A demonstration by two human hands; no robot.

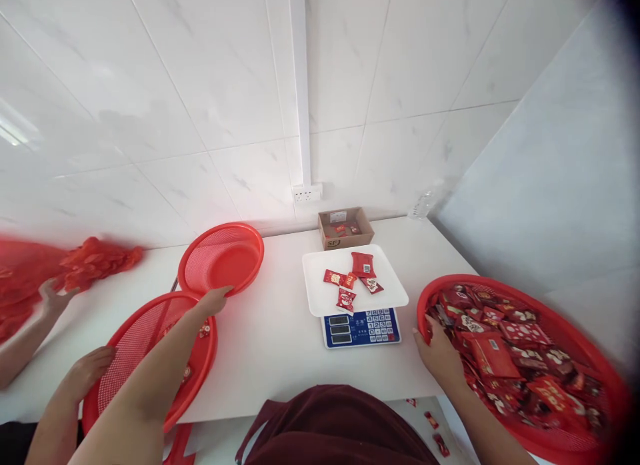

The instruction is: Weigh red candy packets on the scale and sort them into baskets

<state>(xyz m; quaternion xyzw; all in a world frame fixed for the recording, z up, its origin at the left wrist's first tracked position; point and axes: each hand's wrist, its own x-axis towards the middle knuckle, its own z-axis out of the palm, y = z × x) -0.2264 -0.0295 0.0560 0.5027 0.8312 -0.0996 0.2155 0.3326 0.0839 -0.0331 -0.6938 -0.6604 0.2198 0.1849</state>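
Your right hand (443, 355) clamps the rim of the packed basket (473, 278) at your 3 o'clock, fingers inside, thumb outside. Your left hand (213, 302) reaches toward 10–11 o'clock, at the near rim of the far basket (233, 265); can't tell whether its fingers close on it. Packed basket holds a heap of red packets (493, 355). At 12, the scale (360, 338) bears a white pan (320, 298) with about five loose packets (363, 264); readout not legible. Progress, judged: a handful sits on the pan, the bulk is left in the packed basket; early on, looks like. Beyond the pan, also 12, a cardboard box (350, 240) has a few packets. At 9–10, the mesh basket (127, 362) shows a few more, partly behind your forearm; another person's hand (90, 372) touches its rim. A further hand (57, 300), not yours, is beside a red bundle (97, 262) at 10.
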